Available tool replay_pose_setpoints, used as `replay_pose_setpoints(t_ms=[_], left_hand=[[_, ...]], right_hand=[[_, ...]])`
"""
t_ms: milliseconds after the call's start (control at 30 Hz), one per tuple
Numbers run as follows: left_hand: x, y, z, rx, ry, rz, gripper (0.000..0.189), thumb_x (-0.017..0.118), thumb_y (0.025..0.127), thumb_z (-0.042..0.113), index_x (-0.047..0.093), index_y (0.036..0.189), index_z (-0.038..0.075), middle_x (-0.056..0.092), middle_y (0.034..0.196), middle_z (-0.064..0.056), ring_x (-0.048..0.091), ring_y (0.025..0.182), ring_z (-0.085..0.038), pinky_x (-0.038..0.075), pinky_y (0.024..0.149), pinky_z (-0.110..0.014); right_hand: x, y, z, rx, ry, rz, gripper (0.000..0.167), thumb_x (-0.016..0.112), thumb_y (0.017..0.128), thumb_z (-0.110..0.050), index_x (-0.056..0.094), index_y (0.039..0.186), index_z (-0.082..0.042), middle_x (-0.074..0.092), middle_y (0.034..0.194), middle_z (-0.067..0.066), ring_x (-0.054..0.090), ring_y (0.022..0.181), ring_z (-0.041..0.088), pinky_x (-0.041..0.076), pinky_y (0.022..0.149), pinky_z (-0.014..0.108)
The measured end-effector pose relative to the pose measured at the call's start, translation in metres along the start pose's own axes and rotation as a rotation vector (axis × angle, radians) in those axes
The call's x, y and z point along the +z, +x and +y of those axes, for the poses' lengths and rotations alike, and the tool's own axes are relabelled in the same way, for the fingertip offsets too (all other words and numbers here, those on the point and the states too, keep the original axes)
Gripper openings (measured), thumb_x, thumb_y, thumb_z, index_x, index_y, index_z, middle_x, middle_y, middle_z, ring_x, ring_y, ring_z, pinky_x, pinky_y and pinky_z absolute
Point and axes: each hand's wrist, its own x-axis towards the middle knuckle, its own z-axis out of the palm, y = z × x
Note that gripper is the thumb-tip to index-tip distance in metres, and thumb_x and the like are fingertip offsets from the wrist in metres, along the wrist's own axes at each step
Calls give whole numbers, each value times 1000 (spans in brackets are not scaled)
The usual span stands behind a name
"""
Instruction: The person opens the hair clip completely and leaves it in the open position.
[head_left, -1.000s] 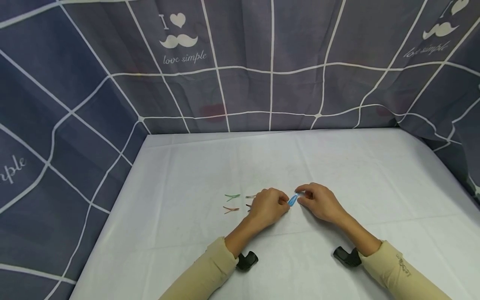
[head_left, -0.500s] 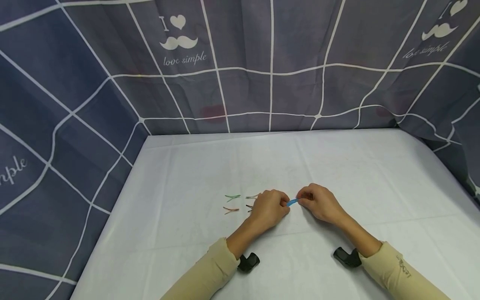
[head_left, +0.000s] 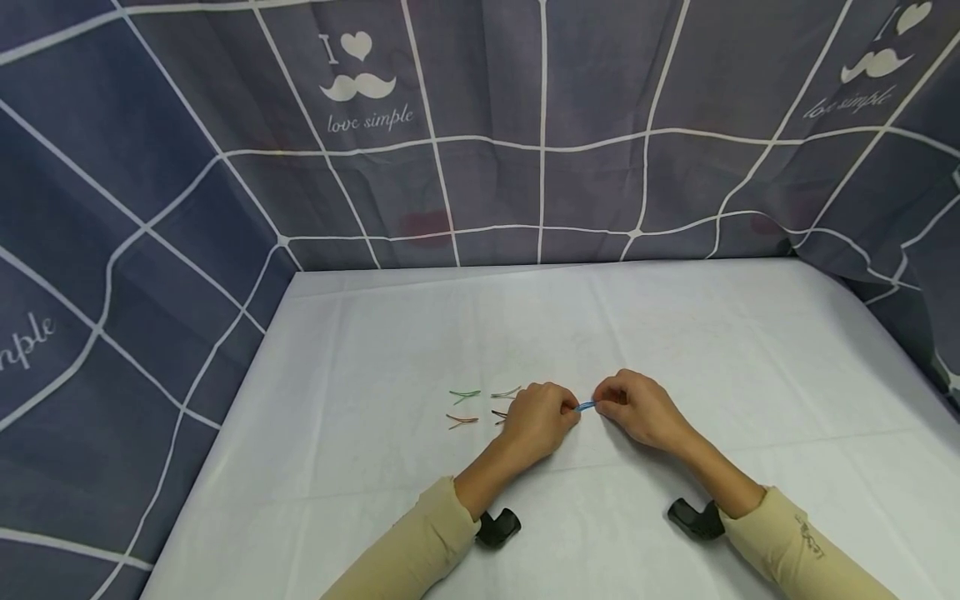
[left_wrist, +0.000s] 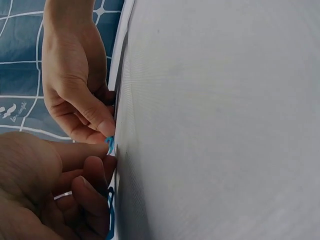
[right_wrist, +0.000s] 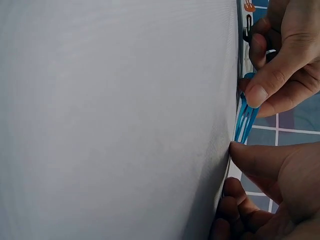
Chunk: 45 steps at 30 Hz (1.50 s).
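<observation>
A blue snap hair clip (head_left: 586,406) spans the small gap between both hands, held just above the white table. My left hand (head_left: 538,419) pinches one end between thumb and fingers. At the other end, the fingertips of my right hand (head_left: 639,407) pinch the clip. In the right wrist view, slots show along the body of the blue clip (right_wrist: 245,120), with the left thumb pressed on its rounded end. A dark hair clip (head_left: 499,414) lies partly hidden behind the left hand. Close by is a pale hair clip (head_left: 505,393).
Further left on the table lie a green hair clip (head_left: 465,393) and an orange-brown hair clip (head_left: 462,420). The white table (head_left: 360,350) extends around the hands. A dark grid-patterned curtain (head_left: 487,183) stands along its back and left side.
The blue clip has turned from a steep slant to nearly level and edge-on. The right fingertips have closed together on its end. Loose clips have stayed put.
</observation>
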Motion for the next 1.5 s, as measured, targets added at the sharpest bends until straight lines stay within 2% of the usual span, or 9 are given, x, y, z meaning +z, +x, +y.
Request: replay_pose_setpoints(t_ms=[433,600,733,867,1000,1100,1267,1367,1500], left_hand=[[-3,-2,-1,-10,-23,28,7,73,88,13,79,92,16,63,70,14,51,60,-1,40,54,-19],[-4,-6,1,-8,-23,22,5,75,88,15,79,90,17,62,68,14,50,60,-2,39,54,-20],[-7,-12,0,22,-43,32,5,75,87,14,79,89,16,65,70,13,53,63,-1,41,56,-20],[-11,-19,-4,55,-89,63,6,75,86,13,79,87,17,69,76,14,60,73,-2,48,76,-27],[-17,-27,-8,67,-149,78,7,75,86,14,80,86,18,70,79,15,62,86,-5,44,93,-33],[-24,-35,-14,75,-207,65,6,75,87,13,79,88,17,71,80,14,61,78,-4,46,84,-29],[-33,-48,-22,75,-327,30,6,73,88,11,79,90,14,70,82,12,53,49,-1,45,59,-22],[-37,-55,-27,72,-386,33,6,74,87,10,79,90,12,69,79,11,49,43,-1,40,46,-21],[-40,-62,-31,107,-411,69,6,75,86,9,78,89,14,68,72,7,42,41,-1,33,41,-20]], right_hand=[[-1,-6,-3,-11,27,-26,10,73,91,-16,72,88,-6,56,79,-6,48,70,12,41,63,29],[-3,-15,-4,-6,86,-38,2,72,90,-10,71,88,-10,58,80,-6,50,71,11,42,65,28],[-3,-22,-4,-8,142,-46,8,71,90,-6,71,90,-14,60,82,-7,53,73,10,44,66,26],[-1,-27,-6,-51,194,-45,5,71,91,-7,71,92,-12,63,85,-5,55,75,11,46,68,26],[2,-29,-11,-100,249,-40,5,69,92,-8,71,96,-11,67,90,-1,58,80,11,48,70,25],[5,-30,-18,-153,274,-39,8,68,94,-8,73,100,-10,67,90,0,58,79,10,48,69,25],[9,-35,-31,-266,284,-11,13,67,93,-5,75,102,-11,66,85,-2,55,73,9,45,64,24],[12,-37,-39,-330,287,18,15,69,91,-2,75,101,-10,65,84,-3,56,73,9,44,63,23],[15,-38,-47,-392,293,43,17,69,89,2,74,101,-9,65,84,-3,56,74,8,44,64,22]])
